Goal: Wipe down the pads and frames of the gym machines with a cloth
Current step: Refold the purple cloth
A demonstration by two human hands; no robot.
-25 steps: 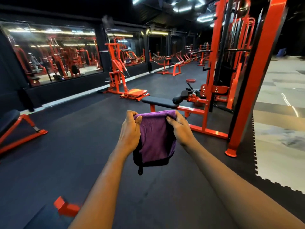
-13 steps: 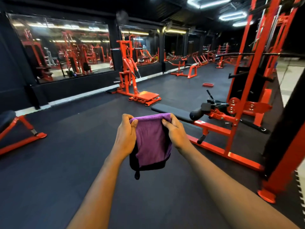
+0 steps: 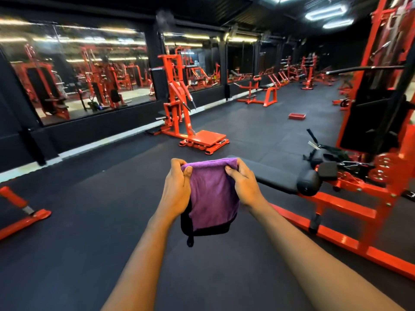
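- Left hand (image 3: 177, 187): clenched on the upper left edge of the purple cloth (image 3: 213, 198), thumb pressed on the near face, fingers curled over the top.
- Right hand (image 3: 243, 185): grasping the upper right edge of the cloth the same way, thumb on the near face.
- Cloth: held in the air in front of the person, stretched between both hands, hanging down between the wrists above the black floor (image 3: 89, 221). It touches no machine.
- Cloth detail: purple face toward the camera, black border along the left and bottom edges, small black loop (image 3: 190, 241) dangling at the lower left corner.
- Long black pad (image 3: 274, 176): just behind and right of the right hand, lying flat on an orange frame (image 3: 336, 198). Apart from the cloth.
- Black roller pad (image 3: 308, 182): at the far end of the long pad, on the same frame.
- Tall orange rack (image 3: 381, 86): right edge of view, rises from that frame, with a dark bar sticking out to the left near the top.
- Orange standing machine (image 3: 177, 97): centre of the room, well beyond the hands, with a flat orange platform (image 3: 205, 139) at its foot.
- Red tray (image 3: 297, 116): on the floor, far right of centre.
- Orange bench leg (image 3: 24, 217): on the floor at the left edge, well apart from the hands.
- Mirror wall (image 3: 78, 75): along the left, reflecting more orange machines.
- More orange machines line the far end, too small to tell apart.
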